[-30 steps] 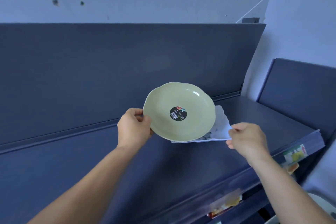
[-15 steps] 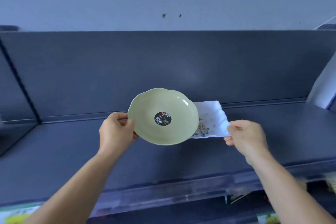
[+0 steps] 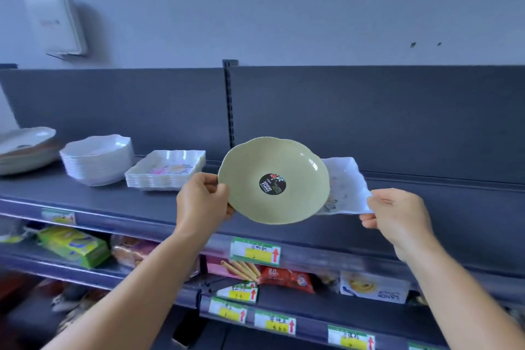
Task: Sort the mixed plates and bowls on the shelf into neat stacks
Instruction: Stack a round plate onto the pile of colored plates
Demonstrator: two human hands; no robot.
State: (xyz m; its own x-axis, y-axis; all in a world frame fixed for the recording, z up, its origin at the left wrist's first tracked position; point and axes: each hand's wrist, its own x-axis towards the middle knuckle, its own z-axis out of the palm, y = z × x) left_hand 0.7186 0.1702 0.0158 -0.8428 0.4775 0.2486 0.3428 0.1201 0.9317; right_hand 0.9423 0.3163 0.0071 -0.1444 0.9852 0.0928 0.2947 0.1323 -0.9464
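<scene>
My left hand point(image 3: 202, 202) grips the left rim of a pale green scalloped plate point(image 3: 298, 202) with a round black sticker, held tilted above the dark shelf point(image 3: 119, 202). My right hand point(image 3: 397, 216) pinches the corner of a white square plate with a flower print point(image 3: 348, 187), partly hidden behind the green one. On the shelf to the left stand a stack of white square floral plates point(image 3: 166, 170), a stack of white bowls point(image 3: 98, 159) and a pile of larger oval dishes point(image 3: 25, 150) at the far left edge.
The shelf has a dark back panel with a slotted upright point(image 3: 230, 105). Below it are shelves with snack packets point(image 3: 287, 275), a green pack point(image 3: 74, 246) and yellow price tags point(image 3: 255, 251). A white box point(image 3: 56, 25) hangs on the wall.
My view has swung left along the shelf, bringing the stacks of bowls and plates into sight. Both hands keep their hold on the two plates and carry them leftward.
</scene>
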